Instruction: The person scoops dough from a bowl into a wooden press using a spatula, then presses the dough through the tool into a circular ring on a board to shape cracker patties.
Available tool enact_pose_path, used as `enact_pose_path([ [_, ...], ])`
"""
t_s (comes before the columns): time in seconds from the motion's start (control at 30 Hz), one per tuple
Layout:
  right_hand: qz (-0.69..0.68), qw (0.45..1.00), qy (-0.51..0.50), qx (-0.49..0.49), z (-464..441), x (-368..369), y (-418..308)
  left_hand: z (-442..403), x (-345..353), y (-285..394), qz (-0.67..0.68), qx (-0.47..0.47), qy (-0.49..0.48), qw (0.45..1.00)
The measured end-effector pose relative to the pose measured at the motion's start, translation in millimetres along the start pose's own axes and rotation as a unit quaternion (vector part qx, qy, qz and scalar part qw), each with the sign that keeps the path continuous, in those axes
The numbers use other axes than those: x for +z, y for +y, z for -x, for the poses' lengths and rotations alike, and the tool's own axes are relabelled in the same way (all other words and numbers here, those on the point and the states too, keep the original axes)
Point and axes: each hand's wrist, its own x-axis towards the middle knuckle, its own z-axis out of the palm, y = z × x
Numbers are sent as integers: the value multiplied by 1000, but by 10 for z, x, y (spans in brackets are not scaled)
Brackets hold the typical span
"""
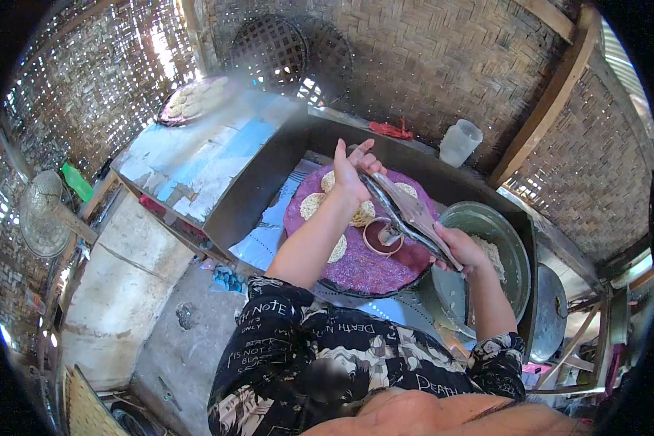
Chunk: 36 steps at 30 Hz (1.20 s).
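Purple tray [356, 270] with pale patties [313, 206], bowl [382, 253]

Pale contents [493, 256] of the green basin [517, 236] partly hidden behind the right grip [461, 249], their kind unclear

Clock = round tray [360, 277], 12 straight ahead. Tray sits on a sheet [265, 240] within the raised-edge table [323, 136]. On tray: patties [312, 206] approx. mid, 7, 10, 11 & 1 o'clock; small bowl [371, 245] just R of ctr., toward 4. Basin [519, 251] w/ grainy mass [493, 258] in it: between 3 & 4, beside tray. Round lid [552, 309] past basin, approx. 4. Plastic jug [461, 143] at 1–2, by back rim. Flat-topped cabinet [218, 160] at 10, 2nd tray [196, 100] on its far end. Openwork baskets [269, 54] at 11, on wall [429, 65].
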Motion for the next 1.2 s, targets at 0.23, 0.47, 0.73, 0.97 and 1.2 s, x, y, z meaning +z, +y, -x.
enact_pose_path([
  [0.23,96,994,50,12,61,34,-35,13,-176,-163,-3,14,78,997],
  [0.47,136,986,85,-44,-198,246,159,62,-105,97,-35,39,99,994],
  [0.73,263,921,239,-162,-246,382,228,-58,-76,157,-72,39,-2,997],
  [0.97,149,954,197,-171,-329,222,435,-12,-208,12,-288,-81,37,954],
  [1.2,163,950,202,-175,-175,211,424,414,-398,-397,-650,-127,20,749],
])
